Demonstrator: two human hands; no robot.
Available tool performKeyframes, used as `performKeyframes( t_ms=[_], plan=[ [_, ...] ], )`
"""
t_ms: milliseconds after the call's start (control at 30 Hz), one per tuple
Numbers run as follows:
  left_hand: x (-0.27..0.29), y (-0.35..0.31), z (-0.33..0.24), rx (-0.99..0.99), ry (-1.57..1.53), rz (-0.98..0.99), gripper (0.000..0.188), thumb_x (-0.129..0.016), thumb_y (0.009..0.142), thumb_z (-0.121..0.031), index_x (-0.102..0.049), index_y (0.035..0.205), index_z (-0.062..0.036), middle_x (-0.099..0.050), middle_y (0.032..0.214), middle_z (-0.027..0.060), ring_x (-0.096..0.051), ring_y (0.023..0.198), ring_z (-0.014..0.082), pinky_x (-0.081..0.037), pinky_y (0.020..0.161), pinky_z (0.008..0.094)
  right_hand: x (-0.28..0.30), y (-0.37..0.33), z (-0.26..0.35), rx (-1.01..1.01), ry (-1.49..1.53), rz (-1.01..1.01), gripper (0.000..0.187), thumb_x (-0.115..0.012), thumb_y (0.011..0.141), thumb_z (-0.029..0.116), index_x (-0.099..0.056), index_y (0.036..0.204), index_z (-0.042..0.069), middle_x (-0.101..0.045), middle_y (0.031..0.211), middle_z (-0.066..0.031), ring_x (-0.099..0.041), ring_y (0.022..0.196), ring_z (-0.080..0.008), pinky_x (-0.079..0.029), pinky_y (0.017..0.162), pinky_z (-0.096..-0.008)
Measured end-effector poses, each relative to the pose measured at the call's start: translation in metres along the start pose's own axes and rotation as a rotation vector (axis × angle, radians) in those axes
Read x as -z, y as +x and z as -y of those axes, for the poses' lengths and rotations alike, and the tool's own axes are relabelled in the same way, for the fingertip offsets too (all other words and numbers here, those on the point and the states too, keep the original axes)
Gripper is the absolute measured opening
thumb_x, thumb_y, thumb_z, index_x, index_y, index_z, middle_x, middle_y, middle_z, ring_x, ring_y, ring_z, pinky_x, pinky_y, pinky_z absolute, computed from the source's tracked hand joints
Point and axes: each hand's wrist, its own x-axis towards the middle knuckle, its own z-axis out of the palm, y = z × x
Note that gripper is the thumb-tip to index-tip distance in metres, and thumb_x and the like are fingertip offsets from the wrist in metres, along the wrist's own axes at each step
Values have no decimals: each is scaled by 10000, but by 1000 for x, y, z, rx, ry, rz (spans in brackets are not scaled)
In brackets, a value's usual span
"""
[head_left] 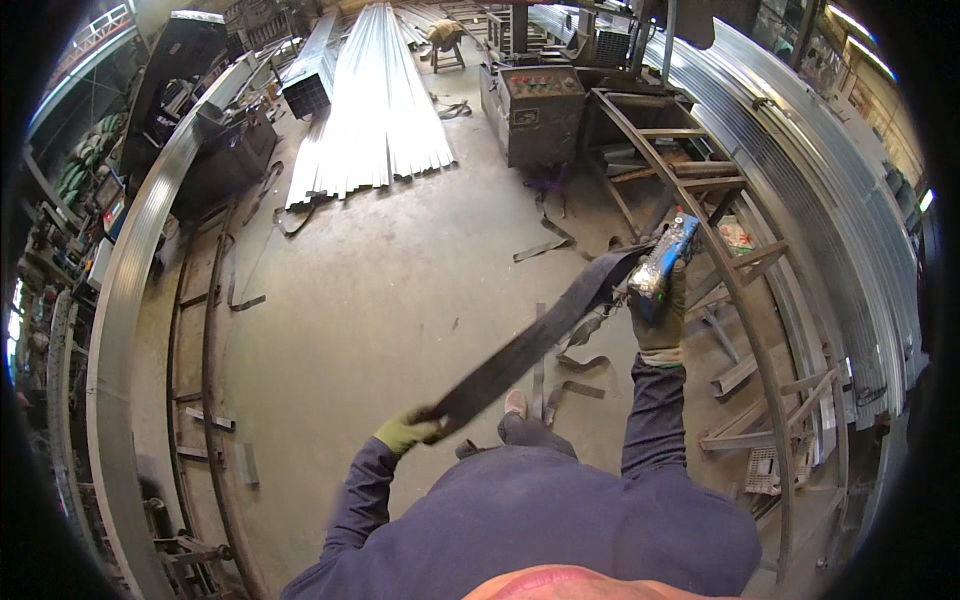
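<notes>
A long, flat black strap [545, 345] stretches diagonally across the space before me. Its lower end is in my gloved left hand [408, 430], closed around it at the left of my body. On the right, my gloved right hand [662, 328] is closed on a blue and silver hand tool [668, 258], whose exact kind I cannot make out. The strap's upper part runs up beside this tool and passes behind it; whether the two touch is hidden. The right-hand fingers are partly covered by the tool.
A metal frame with rungs [740, 270] stands close to my right hand. Black strap scraps [580, 390] lie on the floor near my shoe. Ahead are shiny metal profiles [375, 110] and a machine with a control box [545, 110]. A long beam [125, 350] runs along the left.
</notes>
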Motion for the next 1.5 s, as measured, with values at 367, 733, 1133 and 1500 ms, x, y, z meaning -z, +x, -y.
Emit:
performKeyframes(
  t_ms=[367,733,1133,1500],
  plan=[
    [3,6,-192,-866,-473,-488,675,-702,967,-138,-398,1568,-118,-691,1013,83,-685,835,157,-601,778,347,89,83,-61,-357,-134,-176,353,-747,954,353,-656,1168,87,-711,1011,-66,-710,833,-197,-626,733,-336],
    [34,66,-283,-980,-569,-469,580,-638,1038,-280,-417,1561,-164,-660,1232,98,-617,733,80,-530,599,229,137,94,-124,-676,-127,-229,223,-709,985,237,-655,1132,78,-732,963,-91,-743,771,-248,-658,692,-431],
    [58,177,-228,-564,-798,-346,338,-750,951,-382,-710,1106,-85,-705,932,44,-615,652,105,-525,587,250,107,142,-87,-240,-297,-275,304,-727,958,199,-576,1170,41,-689,999,-92,-733,765,-239,-672,668,-388],
    [139,205,-197,-182,-846,-357,379,-780,922,-426,-642,1112,-129,-662,896,38,-624,665,178,-571,671,362,31,230,-144,-184,-334,-216,395,-682,999,219,-584,1351,70,-683,1204,-87,-708,1049,-243,-632,870,-422]
  ],
)
